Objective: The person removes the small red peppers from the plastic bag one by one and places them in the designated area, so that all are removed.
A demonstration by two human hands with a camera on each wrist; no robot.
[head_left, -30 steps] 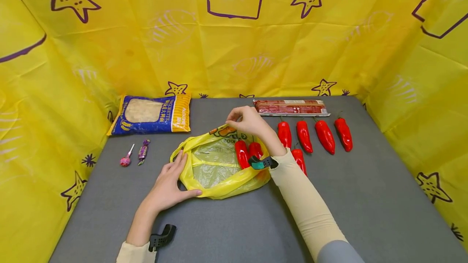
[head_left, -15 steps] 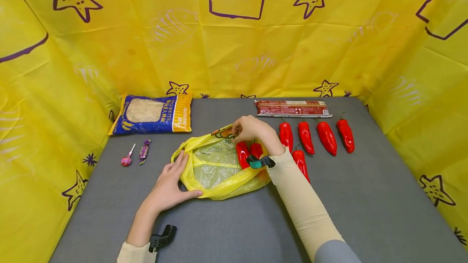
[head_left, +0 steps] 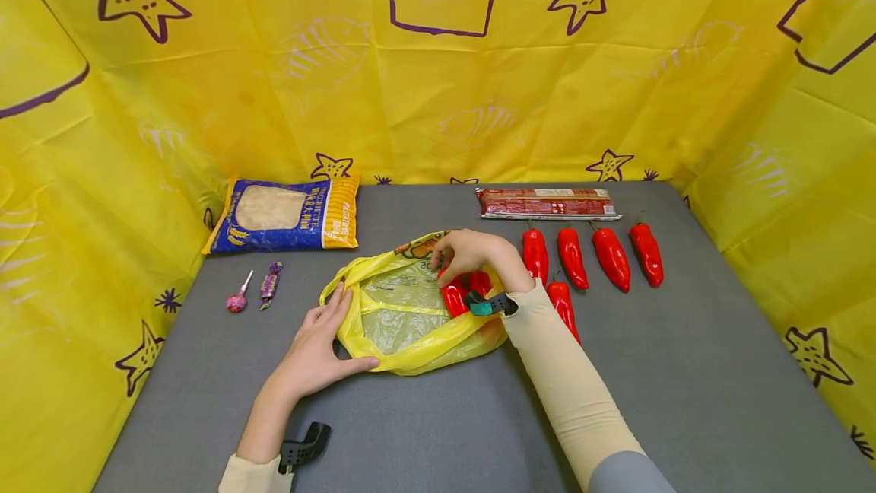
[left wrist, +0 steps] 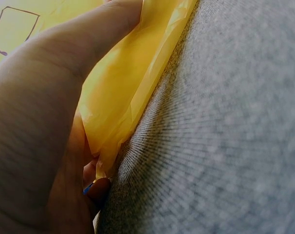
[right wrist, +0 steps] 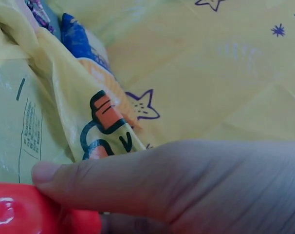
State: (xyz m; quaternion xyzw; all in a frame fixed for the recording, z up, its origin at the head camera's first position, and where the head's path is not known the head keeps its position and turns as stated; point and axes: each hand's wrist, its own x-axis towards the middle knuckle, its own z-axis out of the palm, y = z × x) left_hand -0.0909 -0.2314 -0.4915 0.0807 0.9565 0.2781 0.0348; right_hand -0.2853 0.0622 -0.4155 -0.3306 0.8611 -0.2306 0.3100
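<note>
A yellow plastic bag [head_left: 431,358] lies mouth-up mid-table, with two red peppers [head_left: 453,300] inside at its right end. My left hand [head_left: 316,350] rests against the bag's left end, thumb and fingers spread and fairly straight along the rim. In the left wrist view, the bag's yellow side [left wrist: 118,92] is beside this hand. My right hand [head_left: 472,256] reaches over the rim and pinches the stem end of the left pepper, with its thumb [right wrist: 84,183] on the pepper [right wrist: 18,209]. The hand partly covers the second pepper.
Several red peppers [head_left: 609,259] lie right of the bag, one [head_left: 563,309] close beside the right forearm. Behind them is a flat red packet [head_left: 547,203]. A blue-and-yellow pasta bag [head_left: 280,214], a lollipop [head_left: 236,300] and a purple-wrapped candy [head_left: 270,285] lie at left. Yellow cloth surrounds the table.
My right hand has left the bag's far rim and come down onto the left pepper inside. My left hand has stayed put. The peppers have kept their places.
</note>
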